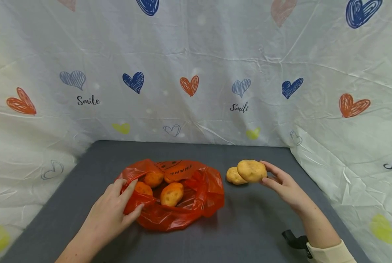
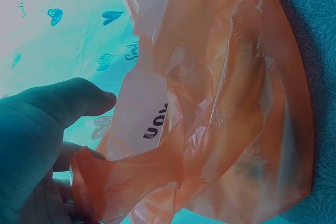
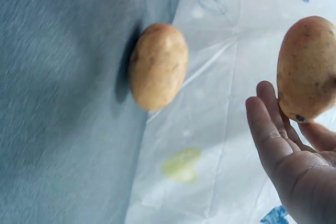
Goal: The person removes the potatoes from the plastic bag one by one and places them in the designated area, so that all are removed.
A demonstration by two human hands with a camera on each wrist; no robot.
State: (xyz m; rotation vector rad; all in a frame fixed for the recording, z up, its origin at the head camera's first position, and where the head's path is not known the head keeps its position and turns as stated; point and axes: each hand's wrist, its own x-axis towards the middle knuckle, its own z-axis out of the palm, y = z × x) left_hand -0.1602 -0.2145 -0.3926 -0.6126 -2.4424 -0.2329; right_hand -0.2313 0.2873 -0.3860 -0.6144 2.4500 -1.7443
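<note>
A crinkled red plastic bag [image 1: 212, 193] lies with its mouth open on the table, several potatoes [image 1: 172, 194] inside it. My left hand [image 1: 111, 212] holds the bag's left rim; in the left wrist view, a fold of the bag [image 2: 126, 182] lies against the curled fingers while the thumb [image 2: 89, 97] stays apart. To the right of the bag, my right hand [image 1: 286, 188] grips a potato [image 1: 252, 171] between thumb and fingers, raised above the table. Behind that one, a second potato [image 1: 233, 176] rests on the table, partly covered in the head view.
The dark grey table [image 1: 196, 244] extends to a white sheet [image 1: 196, 47] printed with hearts and "Smile", which hangs behind and along both sides. Near my right forearm is a black strap-like piece [image 1: 294, 239] at the wrist.
</note>
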